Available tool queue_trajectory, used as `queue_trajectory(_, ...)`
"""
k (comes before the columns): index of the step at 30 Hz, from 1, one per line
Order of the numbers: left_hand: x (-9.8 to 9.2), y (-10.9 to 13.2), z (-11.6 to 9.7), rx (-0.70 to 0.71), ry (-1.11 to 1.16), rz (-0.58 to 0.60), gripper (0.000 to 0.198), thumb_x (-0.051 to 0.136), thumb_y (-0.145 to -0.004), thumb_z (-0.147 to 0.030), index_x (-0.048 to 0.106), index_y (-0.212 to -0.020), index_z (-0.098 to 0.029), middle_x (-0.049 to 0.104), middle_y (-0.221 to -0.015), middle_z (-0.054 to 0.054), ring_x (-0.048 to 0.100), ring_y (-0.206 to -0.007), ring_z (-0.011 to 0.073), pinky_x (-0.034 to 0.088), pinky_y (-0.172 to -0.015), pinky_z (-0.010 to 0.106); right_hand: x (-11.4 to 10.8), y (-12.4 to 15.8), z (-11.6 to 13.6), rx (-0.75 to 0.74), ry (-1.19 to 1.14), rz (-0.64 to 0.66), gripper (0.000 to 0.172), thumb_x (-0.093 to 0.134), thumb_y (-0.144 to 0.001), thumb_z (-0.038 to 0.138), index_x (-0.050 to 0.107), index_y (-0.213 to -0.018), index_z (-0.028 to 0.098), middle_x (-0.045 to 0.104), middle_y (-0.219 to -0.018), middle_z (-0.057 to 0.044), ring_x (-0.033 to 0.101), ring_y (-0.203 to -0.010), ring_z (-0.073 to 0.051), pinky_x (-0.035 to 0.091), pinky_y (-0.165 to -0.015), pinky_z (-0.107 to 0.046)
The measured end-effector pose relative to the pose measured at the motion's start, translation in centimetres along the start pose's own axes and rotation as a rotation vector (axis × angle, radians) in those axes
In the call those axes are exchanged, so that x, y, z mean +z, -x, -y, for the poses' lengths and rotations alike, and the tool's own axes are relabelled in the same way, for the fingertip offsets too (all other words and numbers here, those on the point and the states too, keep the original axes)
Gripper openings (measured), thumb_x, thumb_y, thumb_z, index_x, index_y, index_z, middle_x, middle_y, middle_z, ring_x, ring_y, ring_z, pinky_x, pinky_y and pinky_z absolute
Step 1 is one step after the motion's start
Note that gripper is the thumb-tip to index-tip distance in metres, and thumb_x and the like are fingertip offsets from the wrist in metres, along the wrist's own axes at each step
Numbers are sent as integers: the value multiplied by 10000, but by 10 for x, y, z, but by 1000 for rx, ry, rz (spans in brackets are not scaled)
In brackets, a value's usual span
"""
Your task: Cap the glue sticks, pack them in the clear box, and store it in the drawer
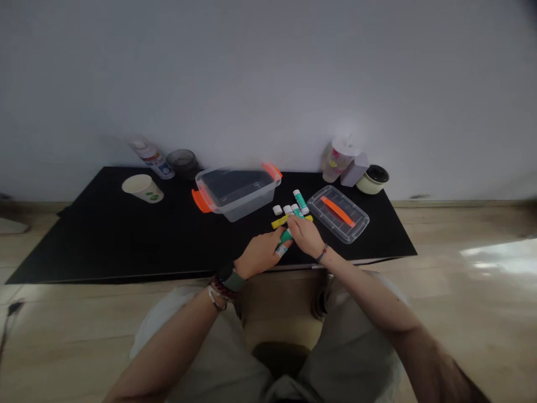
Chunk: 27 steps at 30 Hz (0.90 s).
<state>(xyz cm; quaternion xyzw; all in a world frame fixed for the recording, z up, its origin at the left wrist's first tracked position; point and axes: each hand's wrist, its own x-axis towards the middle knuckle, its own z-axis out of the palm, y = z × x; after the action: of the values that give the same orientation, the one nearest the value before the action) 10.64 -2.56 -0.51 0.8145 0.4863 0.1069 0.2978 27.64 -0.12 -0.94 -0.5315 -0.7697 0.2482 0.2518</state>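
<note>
My left hand (260,253) is wrapped round a green-and-white glue stick (286,236) near the table's front edge. The fingers of my right hand (307,236) are closed at the upper end of that same glue stick, and their tips hide what they press on. Just beyond my hands lie another glue stick (301,201) and a second one (297,211), partly covered by my right hand. Two white caps, one on the left (277,210) and one beside it (287,209), rest there too. A yellow strip-like item (278,222) passes behind my right fingers.
A clear bin (247,204) with orange handles stands behind my left hand; its lid (356,226) lies at right. A paper cup (145,188), spray can (153,159) and dark cup (183,163) are left. At back right stand a tumbler (335,161), pale box (354,169) and lidded pot (372,180).
</note>
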Motion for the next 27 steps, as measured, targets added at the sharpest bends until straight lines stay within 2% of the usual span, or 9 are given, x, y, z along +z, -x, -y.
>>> queue_trajectory(4,-11,-1,5,55,739,324,512,349,-952,-654,505,-1063,-179,549,-742,4,462,-483,99,403,-469,241,-17,8,11,-210,-92,-36,317,352,-1011,379,503,-787,213,541,-667,-3,507,-596,-141,370,-609,-260)
queue_trajectory(7,-16,1,1,108,1067,493,537,417,-908,-707,490,-1007,-184,480,-713,-31,372,-452,61,327,-407,201,-32,12,17,-401,-66,-47,322,352,-997,378,500,-763,214,526,-624,0,485,-566,-136,359,-599,-266)
queue_trajectory(10,-14,2,-2,130,985,405,499,417,-930,-672,485,-1044,-191,479,-718,-33,384,-476,69,347,-430,202,-35,11,18,-336,78,-37,321,350,-994,321,523,-748,212,530,-598,-2,479,-546,-137,312,-574,-275)
queue_trajectory(15,-1,-4,1,24,238,68,414,400,-976,-536,519,-1140,-175,639,-868,84,617,-701,196,481,-651,309,-13,3,10,112,224,20,277,398,-996,285,609,-829,218,650,-732,-28,553,-611,-152,261,-549,-276)
queue_trajectory(17,4,-5,5,-36,94,18,417,417,-970,-521,511,-1179,-171,657,-951,121,653,-802,245,491,-703,343,-6,1,5,184,210,61,310,391,-1008,290,624,-816,220,674,-777,-37,579,-648,-161,270,-549,-274)
queue_trajectory(19,6,-6,9,-51,284,118,448,368,-975,-572,492,-1158,-181,635,-872,84,624,-700,203,485,-631,311,-5,1,2,126,163,106,350,371,-1027,310,638,-820,216,678,-781,-44,594,-671,-165,303,-566,-272)
queue_trajectory(23,0,-4,15,-11,951,464,552,334,-920,-731,461,-994,-199,500,-712,-22,422,-488,84,380,-441,209,-18,5,4,-152,136,174,326,380,-1035,326,635,-889,188,661,-752,-40,601,-695,-163,359,-634,-268)
queue_trajectory(25,-2,-4,14,13,1051,483,552,390,-898,-744,452,-948,-198,489,-727,-26,404,-489,69,365,-426,197,-26,6,9,-201,189,191,315,369,-1036,306,627,-910,176,660,-752,-39,600,-698,-161,356,-646,-266)
queue_trajectory(27,-2,-3,12,43,1014,406,545,394,-902,-738,451,-937,-197,488,-734,-25,409,-496,69,379,-436,205,-31,6,16,-159,258,203,331,341,-1043,291,627,-928,170,672,-766,-44,604,-697,-160,345,-642,-267)
